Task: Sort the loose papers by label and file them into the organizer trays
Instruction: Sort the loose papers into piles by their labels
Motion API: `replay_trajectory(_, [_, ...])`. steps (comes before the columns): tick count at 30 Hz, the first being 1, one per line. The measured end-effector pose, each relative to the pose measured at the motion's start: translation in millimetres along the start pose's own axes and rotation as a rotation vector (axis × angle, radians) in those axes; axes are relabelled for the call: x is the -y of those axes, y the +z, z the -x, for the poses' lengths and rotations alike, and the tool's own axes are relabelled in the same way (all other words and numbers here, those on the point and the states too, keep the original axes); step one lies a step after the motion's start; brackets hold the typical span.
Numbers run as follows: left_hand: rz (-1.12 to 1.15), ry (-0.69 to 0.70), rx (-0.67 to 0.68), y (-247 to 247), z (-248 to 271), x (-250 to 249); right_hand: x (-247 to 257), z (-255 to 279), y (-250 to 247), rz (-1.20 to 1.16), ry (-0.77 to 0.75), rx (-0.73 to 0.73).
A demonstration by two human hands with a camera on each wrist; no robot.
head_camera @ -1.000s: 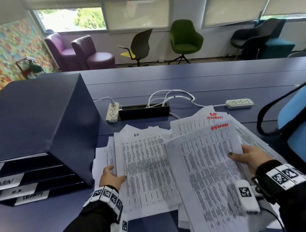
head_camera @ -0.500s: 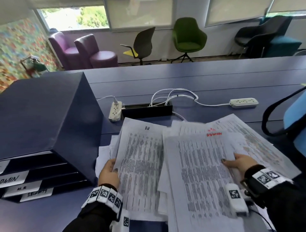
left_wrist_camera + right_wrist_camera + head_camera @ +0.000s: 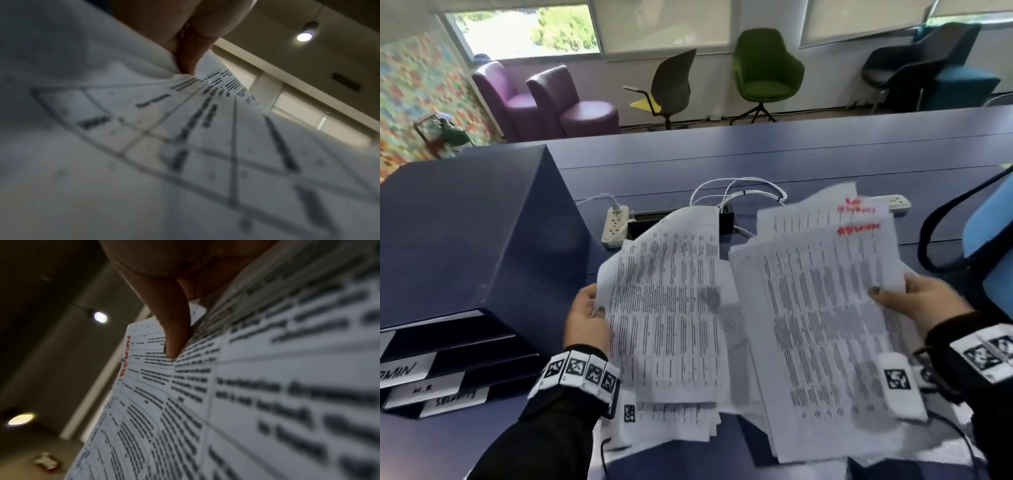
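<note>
At the left edge of the blue surface (image 3: 808,161) stands a dark blue organizer (image 3: 465,240), its stacked trays opening toward the person; the tray fronts carry white labels (image 3: 424,387) handwritten ADMIN, H.R and a third word too blurred to be sure of, and what lies inside the trays is hidden in shadow. Just right of the organizer, the left hand (image 3: 585,322) grips the left edge of a bundle of printed sheets (image 3: 671,308), thumb on top, the sheets lifted and curling; the left wrist view shows a finger (image 3: 189,53) pressed against the paper (image 3: 185,146). More loose sheets (image 3: 674,425) lie under this bundle near the front edge. To the right, the right hand (image 3: 917,305) holds a second bundle (image 3: 825,325) by its right edge, thumb over the top page, whose top bears ADMIN in red; another red-marked page (image 3: 825,209) peeks out behind it. The right wrist view shows the thumb (image 3: 168,318) on that printed page (image 3: 267,394). All pages are white with dense tables of black text. Behind the papers lie a white power strip (image 3: 614,222), white cables (image 3: 739,192) and a second strip (image 3: 897,202). Beyond the far edge stand purple armchairs (image 3: 544,99), a dark chair with a yellow seat (image 3: 671,85), a green chair (image 3: 763,68) and dark and teal chairs (image 3: 928,65) under windows.
</note>
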State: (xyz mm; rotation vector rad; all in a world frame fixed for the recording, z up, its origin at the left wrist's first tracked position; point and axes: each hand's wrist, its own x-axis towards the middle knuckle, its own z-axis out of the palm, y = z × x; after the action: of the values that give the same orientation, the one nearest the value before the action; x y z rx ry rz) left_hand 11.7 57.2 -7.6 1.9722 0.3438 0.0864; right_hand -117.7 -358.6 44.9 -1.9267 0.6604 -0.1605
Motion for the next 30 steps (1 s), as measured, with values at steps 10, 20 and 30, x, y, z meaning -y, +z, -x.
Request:
replay_trajectory(10, [-0.293,-0.122,0.157,36,-5,30,64,1,-59,-0.091,-0.332,-0.096])
replay_trajectory(20, [-0.668,-0.22,0.245,21,-14,51,68,13,-15,-0.167,-0.3,0.135])
replay_trajectory(30, [-0.389,-0.236,0.391,34,0,49,77,15,-7,-0.224,-0.253,0.203])
